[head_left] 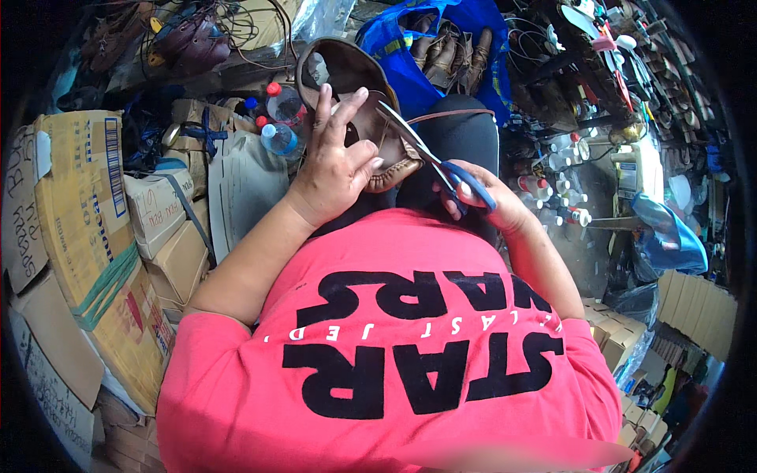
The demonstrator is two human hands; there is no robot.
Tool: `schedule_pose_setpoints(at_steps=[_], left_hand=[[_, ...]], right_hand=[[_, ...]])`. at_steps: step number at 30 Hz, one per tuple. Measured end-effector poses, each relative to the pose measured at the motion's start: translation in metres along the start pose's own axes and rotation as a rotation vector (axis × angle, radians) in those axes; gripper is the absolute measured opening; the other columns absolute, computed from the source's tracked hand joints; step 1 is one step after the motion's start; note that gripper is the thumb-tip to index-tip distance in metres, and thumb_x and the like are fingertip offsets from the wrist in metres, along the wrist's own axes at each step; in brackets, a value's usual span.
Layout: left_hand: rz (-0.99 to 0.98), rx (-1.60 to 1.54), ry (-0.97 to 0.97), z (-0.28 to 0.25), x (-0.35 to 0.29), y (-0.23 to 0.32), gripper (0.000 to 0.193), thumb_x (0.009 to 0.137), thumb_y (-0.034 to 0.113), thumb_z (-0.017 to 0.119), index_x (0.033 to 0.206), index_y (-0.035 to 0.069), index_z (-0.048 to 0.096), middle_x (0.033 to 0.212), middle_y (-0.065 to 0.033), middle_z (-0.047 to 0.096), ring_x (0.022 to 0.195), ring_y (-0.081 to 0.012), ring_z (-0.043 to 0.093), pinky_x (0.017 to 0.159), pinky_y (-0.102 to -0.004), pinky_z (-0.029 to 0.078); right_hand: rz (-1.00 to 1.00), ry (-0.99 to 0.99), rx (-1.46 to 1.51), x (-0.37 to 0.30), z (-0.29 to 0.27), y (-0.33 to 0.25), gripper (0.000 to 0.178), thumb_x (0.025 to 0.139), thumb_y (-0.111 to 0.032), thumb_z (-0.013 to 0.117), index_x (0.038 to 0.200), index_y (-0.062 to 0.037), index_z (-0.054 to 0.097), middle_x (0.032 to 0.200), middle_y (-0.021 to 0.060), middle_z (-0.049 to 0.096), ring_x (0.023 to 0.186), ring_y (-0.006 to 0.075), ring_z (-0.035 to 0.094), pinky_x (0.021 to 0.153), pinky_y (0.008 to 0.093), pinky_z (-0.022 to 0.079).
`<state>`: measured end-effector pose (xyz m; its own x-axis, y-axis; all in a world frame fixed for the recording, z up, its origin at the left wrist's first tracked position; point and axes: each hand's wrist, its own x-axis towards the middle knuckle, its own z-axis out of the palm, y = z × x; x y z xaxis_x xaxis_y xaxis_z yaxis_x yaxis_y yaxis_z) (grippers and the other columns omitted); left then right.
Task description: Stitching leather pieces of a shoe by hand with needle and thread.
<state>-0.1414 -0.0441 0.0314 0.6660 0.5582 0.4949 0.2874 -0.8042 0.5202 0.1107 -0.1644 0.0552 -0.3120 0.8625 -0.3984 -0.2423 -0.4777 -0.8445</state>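
My left hand (331,169) grips a brown leather shoe upper (364,67) above my lap. Two of its fingers stretch up across the leather, while the thumb and a bent finger close near a gathered, ridged edge. In my right hand (489,197) is a pair of scissors (421,146) with blue handles, my fingers in the loops. The blades point up and left and lie over the upper; whether they are cutting into it I cannot tell. A thin brown strip (456,115) curves from beside the blades over my dark-clothed knee (465,138).
A blue bag (382,39) holding brown shoes (445,59) stands just ahead. To the left are plastic bottles (280,139) and stacked cardboard boxes (87,197). At right are more bottles (536,187), a white container (640,169) and crowded shelves of shoe-shaped pieces (678,79).
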Motion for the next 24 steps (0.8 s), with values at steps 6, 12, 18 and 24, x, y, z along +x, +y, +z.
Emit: schedule_pose_setpoints(at_steps=[6,12,18,24], left_hand=[[0.045,0.019,0.008,0.007,-0.005,-0.003,0.012,0.075,0.008,0.078,0.084,0.008,0.070,0.152,-0.0140,0.037,0.146,-0.0473,0.017,0.119,-0.0529,0.019],[0.060,-0.036,0.014,0.010,-0.005,-0.004,0.012,0.073,0.005,0.078,0.081,0.008,0.069,0.152,-0.0132,0.036,0.147,-0.0459,0.014,0.118,-0.0521,0.020],[0.062,-0.061,0.025,0.012,-0.005,-0.004,0.011,0.074,0.004,0.076,0.076,0.008,0.067,0.154,-0.0117,0.034,0.148,-0.0451,0.013,0.118,-0.0533,0.021],[0.064,-0.047,-0.018,0.016,-0.006,-0.004,0.009,0.075,0.006,0.075,0.076,0.009,0.067,0.157,-0.0103,0.032,0.149,-0.0442,0.013,0.118,-0.0574,0.014]], right_hand=[[0.032,0.032,-0.068,0.003,0.001,0.005,0.053,0.082,-0.041,0.080,0.105,0.0001,0.056,0.072,0.0021,0.058,0.062,0.0100,0.055,0.057,0.0237,0.041],[0.037,0.033,0.032,0.003,0.001,0.007,0.029,0.084,-0.020,0.078,0.095,-0.0045,0.056,0.078,-0.0003,0.057,0.063,0.0075,0.054,0.054,0.0212,0.044],[0.037,0.062,-0.010,0.005,0.003,0.009,0.028,0.085,-0.021,0.077,0.091,-0.0060,0.054,0.071,-0.0011,0.056,0.058,0.0072,0.053,0.052,0.0209,0.043],[0.042,0.102,-0.015,0.010,0.004,0.008,0.027,0.086,-0.023,0.076,0.090,-0.0070,0.055,0.068,-0.0021,0.056,0.057,0.0071,0.054,0.052,0.0205,0.043]])
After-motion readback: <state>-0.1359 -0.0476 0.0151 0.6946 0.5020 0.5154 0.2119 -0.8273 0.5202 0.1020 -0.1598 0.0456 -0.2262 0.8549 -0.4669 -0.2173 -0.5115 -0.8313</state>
